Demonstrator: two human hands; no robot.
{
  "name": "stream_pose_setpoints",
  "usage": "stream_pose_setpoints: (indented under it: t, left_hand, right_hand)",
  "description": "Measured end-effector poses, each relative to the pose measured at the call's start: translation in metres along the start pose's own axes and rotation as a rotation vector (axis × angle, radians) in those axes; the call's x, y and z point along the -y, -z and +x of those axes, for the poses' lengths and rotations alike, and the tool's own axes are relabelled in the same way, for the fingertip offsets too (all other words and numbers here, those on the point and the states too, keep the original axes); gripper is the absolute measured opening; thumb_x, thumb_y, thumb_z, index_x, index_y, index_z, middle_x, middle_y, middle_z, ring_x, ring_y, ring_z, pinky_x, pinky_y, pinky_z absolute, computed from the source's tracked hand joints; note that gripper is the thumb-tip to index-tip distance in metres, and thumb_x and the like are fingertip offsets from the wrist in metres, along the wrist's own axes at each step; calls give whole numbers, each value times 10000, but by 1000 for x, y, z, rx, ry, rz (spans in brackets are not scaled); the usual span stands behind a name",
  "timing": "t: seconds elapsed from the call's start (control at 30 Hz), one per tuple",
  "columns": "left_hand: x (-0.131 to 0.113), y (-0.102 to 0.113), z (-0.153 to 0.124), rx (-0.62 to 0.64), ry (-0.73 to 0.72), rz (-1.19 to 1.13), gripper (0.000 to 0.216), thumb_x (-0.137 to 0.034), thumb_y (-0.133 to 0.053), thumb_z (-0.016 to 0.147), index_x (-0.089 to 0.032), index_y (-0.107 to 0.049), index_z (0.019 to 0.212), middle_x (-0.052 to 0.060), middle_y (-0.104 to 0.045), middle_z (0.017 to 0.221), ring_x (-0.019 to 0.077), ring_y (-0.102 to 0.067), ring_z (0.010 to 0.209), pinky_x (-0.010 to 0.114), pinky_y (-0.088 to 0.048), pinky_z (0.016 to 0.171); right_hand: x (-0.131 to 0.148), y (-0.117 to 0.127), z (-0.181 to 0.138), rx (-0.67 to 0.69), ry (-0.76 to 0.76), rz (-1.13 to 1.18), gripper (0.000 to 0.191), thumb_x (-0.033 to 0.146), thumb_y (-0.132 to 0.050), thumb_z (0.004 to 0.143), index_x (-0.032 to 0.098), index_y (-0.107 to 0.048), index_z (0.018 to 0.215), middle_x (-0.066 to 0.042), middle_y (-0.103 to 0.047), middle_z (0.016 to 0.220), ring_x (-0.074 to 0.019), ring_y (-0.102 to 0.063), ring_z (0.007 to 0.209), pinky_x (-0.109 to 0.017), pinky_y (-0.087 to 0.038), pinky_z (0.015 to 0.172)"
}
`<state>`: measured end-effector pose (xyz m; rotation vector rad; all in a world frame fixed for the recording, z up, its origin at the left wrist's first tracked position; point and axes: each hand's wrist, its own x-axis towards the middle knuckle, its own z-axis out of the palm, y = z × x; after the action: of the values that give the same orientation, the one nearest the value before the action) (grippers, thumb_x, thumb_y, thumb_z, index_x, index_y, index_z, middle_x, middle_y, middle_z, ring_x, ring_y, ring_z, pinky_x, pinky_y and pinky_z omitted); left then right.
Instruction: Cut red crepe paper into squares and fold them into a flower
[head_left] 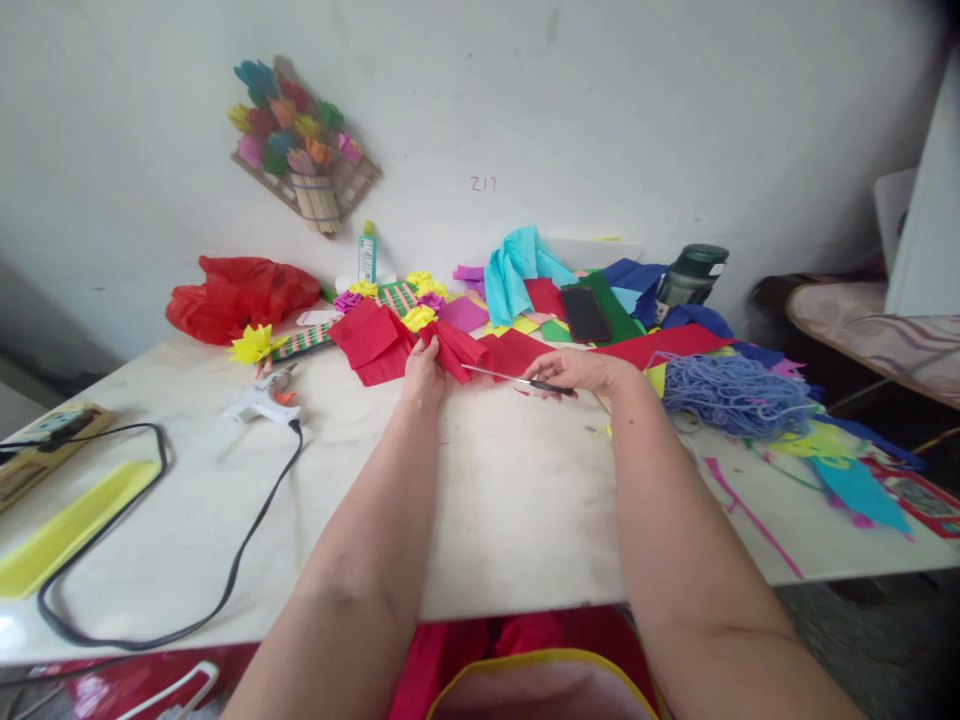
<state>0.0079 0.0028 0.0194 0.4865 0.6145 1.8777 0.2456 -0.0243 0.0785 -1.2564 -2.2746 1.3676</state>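
My left hand (424, 374) is closed on a piece of red crepe paper (453, 352), gathered between the fingers at the middle of the table. In my right hand (581, 372) is a pair of scissors (517, 379) with dark handles, its metal blades pointing left toward the red paper. The blade tips lie close to the paper's right edge; whether they touch it I cannot tell. More red paper (373, 342) spreads left of my left hand, and a red strip (517, 352) runs behind the scissors. Yellow and purple paper flowers (420, 318) lie just behind.
A white glue gun (268, 400) with a black cord (251, 560) lies left. Blue yarn (731, 395) is heaped at right. Behind are a phone (586, 315), a dark jar (691, 275), a glue bottle (367, 255) and a red plastic bag (240, 298). A power strip (56, 440) sits far left.
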Motion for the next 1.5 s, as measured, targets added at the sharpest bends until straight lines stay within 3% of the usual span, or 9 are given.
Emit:
stream_pose_setpoints:
  t: [0.13, 0.27, 0.7, 0.9, 1.27, 1.5]
  left_hand:
    - [0, 1, -1, 16, 16, 12, 217, -30, -477, 807, -163, -637, 745, -6, -672, 686, 71, -622, 625, 199, -507, 769]
    - [1, 1, -2, 35, 73, 20, 172, -40, -505, 790, -159, -626, 758, -2, -666, 686, 81, -622, 614, 225, -516, 768]
    - [0, 0, -5, 69, 141, 46, 155, -54, -496, 798, -151, -613, 830, 12, -664, 696, 105, -642, 660, 273, -501, 839]
    - [1, 1, -5, 85, 142, 63, 170, -66, -508, 791, -159, -621, 878, 24, -678, 743, 125, -657, 765, 286, -483, 884]
    - [0, -1, -7, 90, 154, 65, 157, -61, -506, 795, -154, -623, 845, 24, -678, 740, 120, -653, 720, 291, -486, 881]
    - [0, -2, -9, 76, 172, 70, 146, -71, -515, 790, -165, -611, 848, 15, -668, 714, 125, -648, 717, 298, -491, 871]
  right_hand:
    - [14, -11, 1, -47, 164, 226, 299, 332, -630, 696, 122, -593, 905, 16, -589, 606, -47, -464, 420, -165, -283, 348]
    - [27, -21, 9, -14, 219, 255, 320, 431, -592, 740, 113, -584, 774, -11, -599, 572, -81, -537, 425, -174, -297, 326]
    - [26, -23, 10, -45, 55, 163, 450, 558, -618, 710, 109, -590, 736, -39, -612, 535, -100, -564, 401, -163, -283, 289]
    - [21, -19, 11, -32, 60, 153, 456, 560, -612, 715, 106, -583, 740, -41, -621, 546, -91, -555, 394, -158, -289, 297]
    - [21, -17, 8, 17, 58, 145, 456, 553, -610, 717, 100, -601, 771, -31, -611, 527, -81, -527, 370, -163, -286, 303]
    - [22, -22, 13, -25, 34, 139, 481, 582, -616, 697, 109, -599, 779, -36, -616, 540, -95, -553, 394, -168, -274, 306]
